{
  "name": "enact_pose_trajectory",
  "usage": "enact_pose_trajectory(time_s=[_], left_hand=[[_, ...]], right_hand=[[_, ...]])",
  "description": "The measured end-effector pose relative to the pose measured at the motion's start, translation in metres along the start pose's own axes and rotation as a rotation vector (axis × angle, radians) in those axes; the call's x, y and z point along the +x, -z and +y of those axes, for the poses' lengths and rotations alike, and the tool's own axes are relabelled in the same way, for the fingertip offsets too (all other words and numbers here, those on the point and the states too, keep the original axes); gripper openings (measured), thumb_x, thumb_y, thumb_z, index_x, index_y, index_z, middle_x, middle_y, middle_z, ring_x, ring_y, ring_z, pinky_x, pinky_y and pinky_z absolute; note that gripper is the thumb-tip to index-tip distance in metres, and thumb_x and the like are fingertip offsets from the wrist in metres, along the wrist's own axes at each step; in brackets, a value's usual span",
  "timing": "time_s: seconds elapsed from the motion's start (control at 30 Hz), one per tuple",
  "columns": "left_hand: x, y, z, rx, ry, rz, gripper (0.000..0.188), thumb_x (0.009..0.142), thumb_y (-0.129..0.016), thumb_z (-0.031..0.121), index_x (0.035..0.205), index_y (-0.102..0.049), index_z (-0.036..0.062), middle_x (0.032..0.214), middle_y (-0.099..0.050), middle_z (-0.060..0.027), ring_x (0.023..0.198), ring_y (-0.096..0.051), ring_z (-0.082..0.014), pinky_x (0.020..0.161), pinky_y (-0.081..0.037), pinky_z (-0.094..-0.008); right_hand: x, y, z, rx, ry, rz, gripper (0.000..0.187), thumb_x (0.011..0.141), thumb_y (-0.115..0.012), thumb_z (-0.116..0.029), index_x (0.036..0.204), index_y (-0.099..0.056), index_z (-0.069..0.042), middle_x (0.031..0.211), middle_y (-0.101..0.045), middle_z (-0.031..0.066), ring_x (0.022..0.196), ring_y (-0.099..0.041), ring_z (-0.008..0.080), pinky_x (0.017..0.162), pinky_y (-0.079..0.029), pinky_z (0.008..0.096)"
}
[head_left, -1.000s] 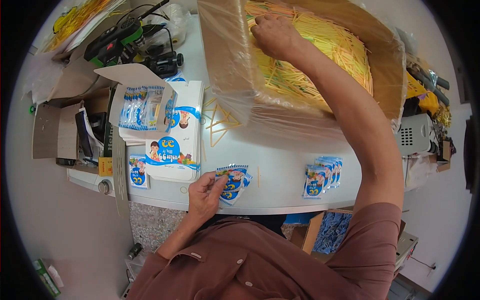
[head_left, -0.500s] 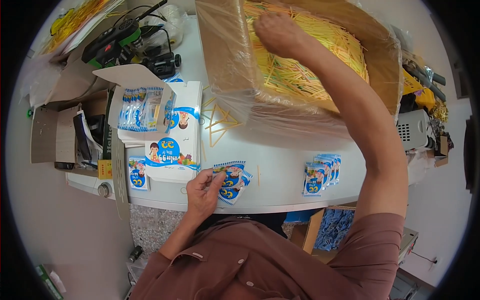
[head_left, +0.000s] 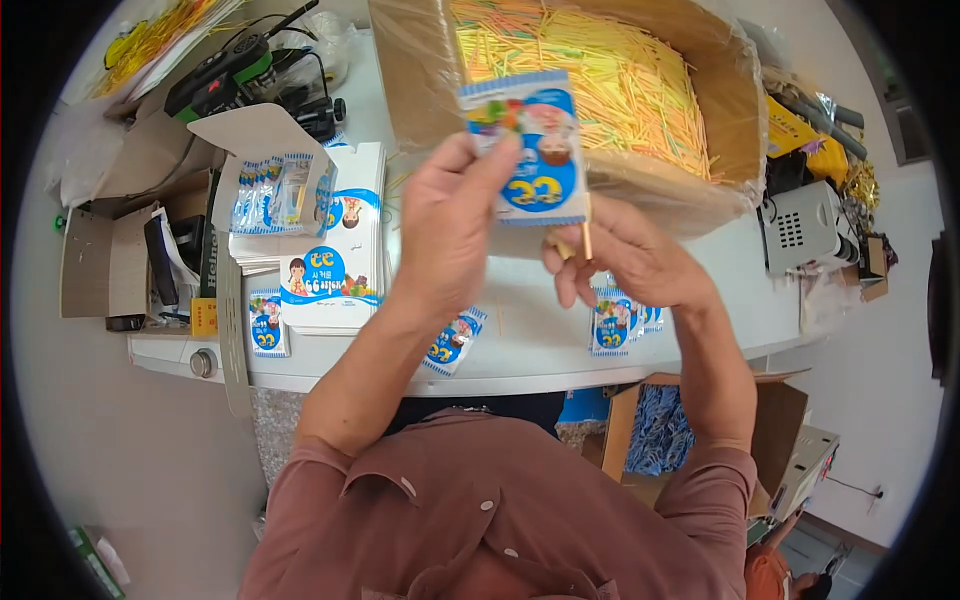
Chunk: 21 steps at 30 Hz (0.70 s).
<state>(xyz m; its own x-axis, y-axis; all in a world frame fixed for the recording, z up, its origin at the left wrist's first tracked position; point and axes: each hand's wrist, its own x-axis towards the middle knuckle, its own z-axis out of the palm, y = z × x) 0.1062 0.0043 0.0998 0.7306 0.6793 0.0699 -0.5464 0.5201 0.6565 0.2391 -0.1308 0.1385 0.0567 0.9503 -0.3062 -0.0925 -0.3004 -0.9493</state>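
Note:
My left hand (head_left: 447, 220) is raised over the table, its thumb and fingers closed on a blue-and-white printed sachet (head_left: 548, 165). Close beside it, my right hand (head_left: 645, 258) pinches a few short, thin yellow sticks (head_left: 588, 240) at the sachet's lower right corner. Whether the sticks touch the sachet I cannot tell. Another sachet (head_left: 455, 342) lies near the table's front edge, partly behind my left forearm. Beneath my right hand is an overlapping group of sachets (head_left: 612, 325). Beyond both hands, many yellow, orange and green sticks (head_left: 600, 85) fill a plastic-lined cardboard box (head_left: 410, 75).
On the left, a small open carton (head_left: 283, 205) of sachets stands beside stacked printed cartons (head_left: 335, 285). A single sachet (head_left: 267, 322) lies nearby. Black-and-green equipment (head_left: 225, 85) sits behind. An open box (head_left: 655, 430) with blue contents is below the front edge. Another person (head_left: 772, 570) shows lower right.
My right hand has come back from the box with sticks in it. My left hand has lifted one sachet off the table, and both hands now meet. The view has shifted slightly.

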Motion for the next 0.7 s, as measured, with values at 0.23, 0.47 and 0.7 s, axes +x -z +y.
enact_pose_trajectory(time_s=[0.23, 0.47, 0.7], left_hand=[[-0.021, 0.012, -0.037, -0.109, 0.37, 0.021, 0.02, 0.101, -0.056, 0.023, 0.106, -0.057, 0.0029, 0.094, -0.07, -0.0104, 0.073, -0.07, -0.0148, 0.053, -0.057, -0.0278], [-0.04, 0.041, -0.043, -0.128, 0.576, 0.099, 0.021, 0.1, -0.057, 0.019, 0.113, -0.06, 0.0025, 0.097, -0.069, -0.0058, 0.082, -0.068, -0.0107, 0.07, -0.056, -0.0255], [-0.049, 0.057, -0.054, 0.05, 0.616, 0.093, 0.021, 0.099, -0.057, 0.021, 0.109, -0.06, 0.002, 0.097, -0.07, -0.0083, 0.075, -0.067, -0.011, 0.056, -0.055, -0.0248]], right_hand=[[0.01, -0.011, 0.068, 0.419, -0.126, -0.082, 0.035, 0.097, -0.06, -0.019, 0.124, -0.054, 0.002, 0.095, -0.064, 0.0156, 0.071, -0.068, 0.0262, 0.054, -0.054, 0.0343], [0.01, -0.027, 0.129, 0.839, -0.108, -0.234, 0.044, 0.099, -0.048, -0.027, 0.131, -0.05, 0.004, 0.107, -0.064, 0.0194, 0.089, -0.067, 0.0306, 0.069, -0.058, 0.0411], [0.013, -0.04, 0.147, 0.881, -0.134, -0.158, 0.036, 0.1, -0.051, -0.025, 0.123, -0.054, 0.003, 0.1, -0.065, 0.0141, 0.086, -0.067, 0.0274, 0.072, -0.058, 0.0421]])
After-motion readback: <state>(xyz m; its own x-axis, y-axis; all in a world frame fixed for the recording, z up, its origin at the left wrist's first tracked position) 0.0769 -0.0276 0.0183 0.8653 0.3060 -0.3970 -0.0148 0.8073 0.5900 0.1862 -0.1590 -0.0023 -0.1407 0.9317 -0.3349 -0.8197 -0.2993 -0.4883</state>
